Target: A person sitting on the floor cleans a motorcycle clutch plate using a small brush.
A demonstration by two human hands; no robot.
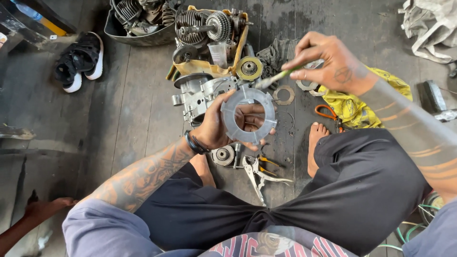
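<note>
The left hand point(216, 128) pinches a flat grey metal ring plate point(248, 114) by its edge, holding it up above the lap. The right hand point(328, 59) closes on a thin pale-handled brush point(276, 77), its tip touching the plate's upper rim. Below lie locking pliers point(259, 173); beyond, a stripped grey engine casing point(202, 95) and loose gears suggest disassembly is done, with cleaning under way.

Count: 2 hands in use, left hand point(216, 128) and right hand point(328, 59). 1 grey ring plate point(248, 115), 1 brush point(276, 77). 1 flat gasket ring point(284, 95) on floor. 1 locking pliers point(257, 173) near, 1 orange-handled pliers point(327, 112) right. 2 shoes point(80, 61) far left. 1 yellow cloth point(362, 102). 2 bare feet point(316, 143).
</note>
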